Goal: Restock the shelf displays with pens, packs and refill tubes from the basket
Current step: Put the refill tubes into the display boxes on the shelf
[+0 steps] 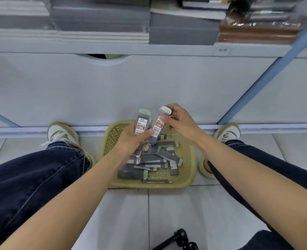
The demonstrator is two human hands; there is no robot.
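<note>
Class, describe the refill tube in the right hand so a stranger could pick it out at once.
Find the yellow basket on the floor between the shoes. Above it, the right hand pinches one refill tube near its cap. It has a white cap and reads 0.5, while the other tube, in the left hand, has a green cap and reads 0.7.

Noted: olive-yellow plastic basket with perforated lattice walls. Loose dark grey refill tubes have mint-green or white end caps. Mint-capped clear refill tube and white-capped clear refill tube both carry white labels with red panels. Dark blue denim jeans; white-and-tan trainers; pale grey floor tiles.
</note>
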